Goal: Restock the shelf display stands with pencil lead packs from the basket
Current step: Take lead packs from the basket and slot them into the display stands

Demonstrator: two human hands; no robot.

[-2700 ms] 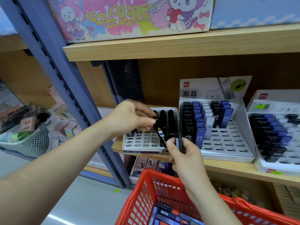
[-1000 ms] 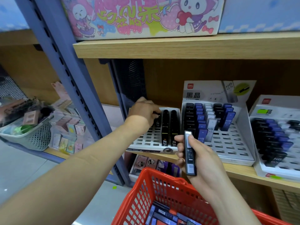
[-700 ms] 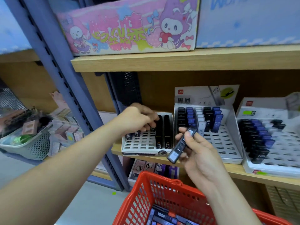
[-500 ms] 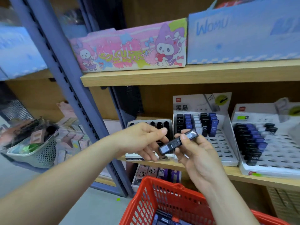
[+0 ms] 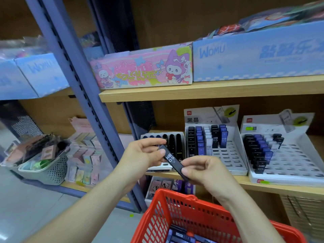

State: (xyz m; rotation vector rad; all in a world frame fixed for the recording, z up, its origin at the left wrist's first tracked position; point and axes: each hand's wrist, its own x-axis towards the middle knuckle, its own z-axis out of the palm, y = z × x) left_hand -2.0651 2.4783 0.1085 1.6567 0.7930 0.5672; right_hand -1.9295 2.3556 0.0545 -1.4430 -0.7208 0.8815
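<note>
Both hands meet in front of the shelf over one black lead pack point(image 5: 172, 161), printed HB 0.5. The left hand point(image 5: 142, 154) has its fingers closed on the upper end, the right hand point(image 5: 203, 170) pinches the lower end, so the pack hangs tilted between them, above the red basket point(image 5: 177, 206).

To do this step well, I would say: read the grade first, then match it to a stand. The middle display stand point(image 5: 214, 146) carries HB 0.5 packs in black, blue and white rows, with many open slots toward its front. Turn the pack upright, let one hand release, and slide it straight down into a free slot behind its own colour, so the rows stay tidy. The small left stand point(image 5: 163, 151) holds taller dark packs and looks like a poorer match.

More packs lie in the basket's bottom. A third stand point(image 5: 280, 151) sits at the right, half filled. The wooden shelf point(image 5: 263, 185) hangs on blue-grey uprights point(image 5: 77, 81); boxes fill the shelf above, and a grey basket point(image 5: 47, 171) of small goods sits at the left.
</note>
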